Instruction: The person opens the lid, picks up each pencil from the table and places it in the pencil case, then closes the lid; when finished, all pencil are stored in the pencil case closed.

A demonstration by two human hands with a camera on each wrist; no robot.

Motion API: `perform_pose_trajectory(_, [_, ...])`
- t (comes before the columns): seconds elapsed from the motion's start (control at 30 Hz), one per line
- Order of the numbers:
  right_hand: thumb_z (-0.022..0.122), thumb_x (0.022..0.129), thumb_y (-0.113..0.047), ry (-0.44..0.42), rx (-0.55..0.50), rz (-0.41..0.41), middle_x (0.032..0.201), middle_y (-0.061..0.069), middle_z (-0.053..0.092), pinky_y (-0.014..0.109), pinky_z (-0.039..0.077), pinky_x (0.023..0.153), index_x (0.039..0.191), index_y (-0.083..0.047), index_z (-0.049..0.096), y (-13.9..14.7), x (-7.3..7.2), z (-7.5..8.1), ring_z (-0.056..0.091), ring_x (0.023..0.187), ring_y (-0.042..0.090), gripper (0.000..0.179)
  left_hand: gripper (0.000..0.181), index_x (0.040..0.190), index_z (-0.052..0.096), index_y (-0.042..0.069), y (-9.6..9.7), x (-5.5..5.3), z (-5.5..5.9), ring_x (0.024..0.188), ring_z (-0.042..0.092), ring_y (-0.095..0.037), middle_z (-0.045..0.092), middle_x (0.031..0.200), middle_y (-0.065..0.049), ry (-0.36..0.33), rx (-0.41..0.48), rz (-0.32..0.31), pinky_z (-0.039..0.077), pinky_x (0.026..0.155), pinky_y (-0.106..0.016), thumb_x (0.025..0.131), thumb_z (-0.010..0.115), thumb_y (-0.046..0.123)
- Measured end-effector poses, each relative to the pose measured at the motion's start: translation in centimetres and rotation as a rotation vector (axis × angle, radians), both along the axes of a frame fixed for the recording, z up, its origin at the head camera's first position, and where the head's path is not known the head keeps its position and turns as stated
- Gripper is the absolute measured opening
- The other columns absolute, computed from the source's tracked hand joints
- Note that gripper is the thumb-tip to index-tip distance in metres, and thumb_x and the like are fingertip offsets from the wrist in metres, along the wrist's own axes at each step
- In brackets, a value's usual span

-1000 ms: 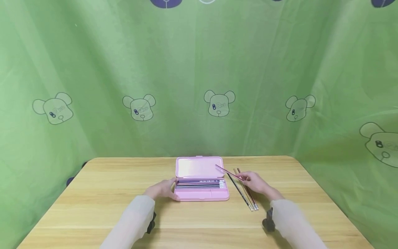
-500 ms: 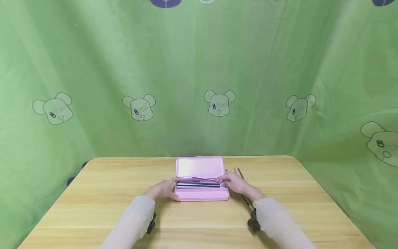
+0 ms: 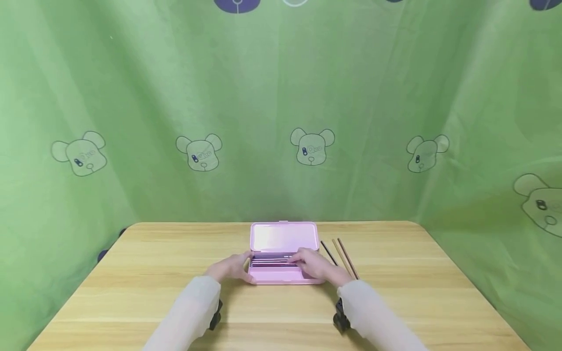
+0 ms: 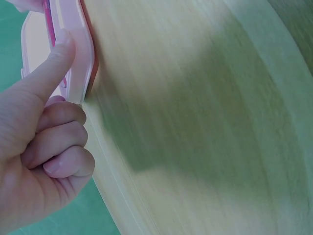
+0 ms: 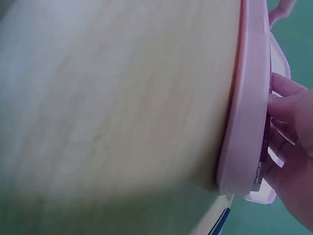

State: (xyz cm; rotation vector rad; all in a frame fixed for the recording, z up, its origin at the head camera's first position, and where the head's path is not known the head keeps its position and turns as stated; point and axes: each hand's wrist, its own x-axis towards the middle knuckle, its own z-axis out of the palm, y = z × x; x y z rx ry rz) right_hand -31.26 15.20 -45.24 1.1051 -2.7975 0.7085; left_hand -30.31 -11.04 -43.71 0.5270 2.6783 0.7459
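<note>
A pink pencil case (image 3: 281,280) lies with its lid (image 3: 285,237) raised at the back of the table, and several pencils (image 3: 270,262) lie side by side in its rear compartment. My left hand (image 3: 229,268) grips the case's left end; in the left wrist view its thumb (image 4: 62,44) lies along the pink wall and the other fingers are curled. Reaching over the right part of the case, my right hand (image 3: 313,264) pinches a red pencil (image 5: 267,132) that lies at the compartment. The right wrist view shows the metal eraser end near the case's right end. My right fingers partly cover the pencils.
Right of the case, a dark pencil (image 3: 329,252), a yellowish pencil (image 3: 341,254) and a brown pencil (image 3: 348,258) lie slanted on the wooden table (image 3: 175,253), their near ends hidden by my right arm. A green curtain (image 3: 254,190) hangs behind the table.
From beside the loose pencils, my right hand has moved left over the case with the red pencil, which has turned level and been lowered into the case. My left hand has stayed put.
</note>
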Motion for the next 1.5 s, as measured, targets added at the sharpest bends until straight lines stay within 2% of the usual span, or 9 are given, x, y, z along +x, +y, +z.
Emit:
perform_pose_trajectory(0.3, [0.051,0.084,0.005,-0.042,0.041,-0.001,0.085,0.004,0.059,0.032,0.050,0.078,0.102,-0.003,0.069,-0.1,0.9,-0.4,0.056,0.083,0.018,0.026,0.083,0.134,0.036,-0.002,0.2,0.7,-0.1,0.123,0.039,-0.042,0.042,0.132,-0.028,-0.011,0.003,-0.022,0.031,0.104,-0.053,0.068,0.079,0.025])
perform_pose_trajectory(0.53, [0.052,0.084,0.004,-0.052,0.025,-0.006,0.085,0.004,0.058,0.028,0.049,0.073,0.103,-0.004,0.069,-0.2,0.8,-0.4,0.054,0.079,0.015,0.026,0.084,0.135,0.036,0.000,0.2,0.6,-0.1,0.123,0.039,-0.040,0.043,0.133,-0.027,-0.002,-0.019,-0.004,0.031,0.104,-0.052,0.068,0.079,0.027])
perform_pose_trajectory(0.73, [0.052,0.084,0.004,-0.098,-0.120,0.007,0.086,0.006,0.060,0.029,0.049,0.073,0.104,0.002,0.066,0.4,0.2,-0.7,0.054,0.079,0.015,0.025,0.085,0.136,0.035,0.000,0.3,0.2,-0.1,0.124,0.039,-0.040,0.042,0.133,-0.026,-0.012,-0.017,0.000,0.031,0.104,-0.051,0.068,0.079,0.028])
perform_pose_trajectory(0.83, [0.053,0.087,-0.005,-0.079,-0.196,0.045,0.084,0.002,0.060,0.026,0.049,0.069,0.106,-0.001,0.066,1.2,-0.2,-0.9,0.052,0.076,0.010,0.023,0.084,0.135,0.036,0.001,0.4,0.1,-0.1,0.123,0.040,-0.040,0.043,0.133,-0.026,-0.010,-0.021,-0.003,0.032,0.104,-0.052,0.068,0.079,0.029])
perform_pose_trajectory(0.97, [0.056,0.087,-0.008,-0.104,-0.222,0.022,0.081,-0.001,0.058,0.023,0.046,0.063,0.107,0.000,0.066,1.8,-0.4,-0.4,0.049,0.071,0.008,0.023,0.083,0.134,0.037,0.001,0.4,-0.1,0.0,0.122,0.041,-0.040,0.044,0.132,-0.027,-0.006,-0.016,-0.006,0.033,0.103,-0.051,0.068,0.079,0.028])
perform_pose_trajectory(1.07, [0.057,0.084,-0.003,-0.133,-0.200,-0.039,0.082,0.003,0.059,0.025,0.047,0.066,0.106,0.004,0.065,2.0,-0.3,0.3,0.051,0.073,0.012,0.023,0.082,0.133,0.038,0.000,0.3,-0.1,0.2,0.123,0.041,-0.040,0.044,0.132,-0.026,-0.003,-0.008,-0.004,0.032,0.104,-0.051,0.068,0.079,0.027])
perform_pose_trajectory(1.17, [0.058,0.084,-0.001,-0.131,-0.180,-0.063,0.087,0.008,0.062,0.026,0.048,0.073,0.106,0.004,0.065,2.5,-0.4,0.6,0.054,0.081,0.016,0.023,0.082,0.133,0.038,0.000,0.3,0.0,0.3,0.122,0.041,-0.040,0.044,0.132,-0.026,0.001,-0.007,-0.006,0.033,0.103,-0.052,0.067,0.079,0.027])
perform_pose_trajectory(1.3, [0.058,0.085,-0.002,-0.160,-0.183,-0.046,0.094,0.015,0.063,0.026,0.046,0.075,0.106,0.006,0.064,3.7,-0.2,1.1,0.053,0.085,0.017,0.024,0.082,0.133,0.038,0.000,0.3,0.1,0.5,0.122,0.040,-0.041,0.044,0.132,-0.027,0.001,-0.003,-0.009,0.032,0.103,-0.053,0.068,0.079,0.027])
perform_pose_trajectory(1.5, [0.058,0.085,-0.002,-0.186,-0.214,-0.024,0.097,0.022,0.062,0.021,0.045,0.067,0.109,0.009,0.061,5.8,0.2,1.5,0.052,0.078,0.014,0.026,0.083,0.135,0.037,-0.001,0.2,0.2,0.6,0.124,0.039,-0.041,0.042,0.133,-0.027,-0.005,0.005,-0.001,0.031,0.104,-0.052,0.068,0.079,0.026])
